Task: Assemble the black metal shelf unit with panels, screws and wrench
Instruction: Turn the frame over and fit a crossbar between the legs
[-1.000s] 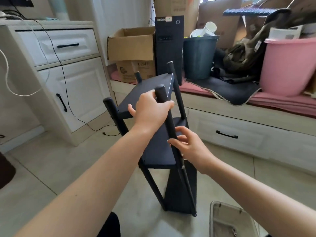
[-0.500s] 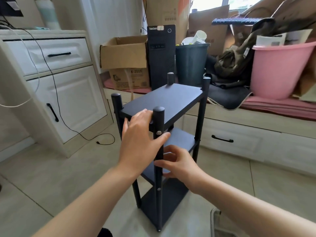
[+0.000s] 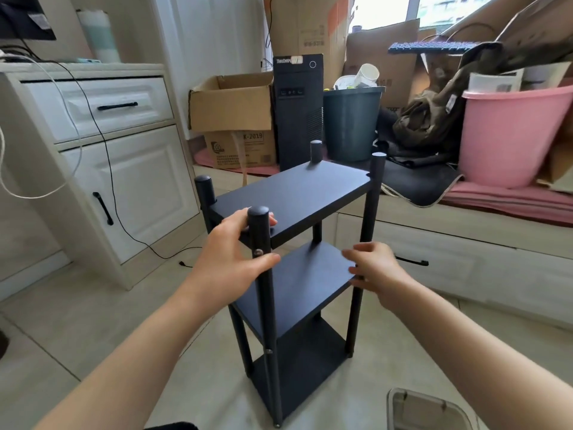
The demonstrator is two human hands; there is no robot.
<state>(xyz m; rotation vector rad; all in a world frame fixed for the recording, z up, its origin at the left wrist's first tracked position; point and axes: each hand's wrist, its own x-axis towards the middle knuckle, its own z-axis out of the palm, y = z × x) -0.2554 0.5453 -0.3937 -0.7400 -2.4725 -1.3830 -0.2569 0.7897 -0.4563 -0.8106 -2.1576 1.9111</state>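
**A:** Where is the black shelf unit [image 3: 291, 259] standing, and what are the hands doing?

**B:** It is standing upright on the pale tiled floor [image 3: 77, 321], directly ahead. The left hand [image 3: 229, 262] is curling around the nearest post [image 3: 262, 274], fingers reaching past it onto the top panel [image 3: 294, 197], thumb pressing below a screw head. The right hand [image 3: 375, 268] is touching the middle panel's [image 3: 297, 283] edge beside the right post, fingers loosely bent; whether it is gripping, I cannot tell.

**B:** It looks stiff and light enough to shift by hand, though tall and narrow, so likely tippy. The smooth posts may be slipping under fingers; gripping just below a panel seems safest.

**A:** And the room?

**B:** Beyond the fingertips are sitting a computer tower [image 3: 297, 110], cardboard boxes and a pink tub [image 3: 514, 135] on a low bench. Left of the left hand is a white cabinet [image 3: 102, 150].
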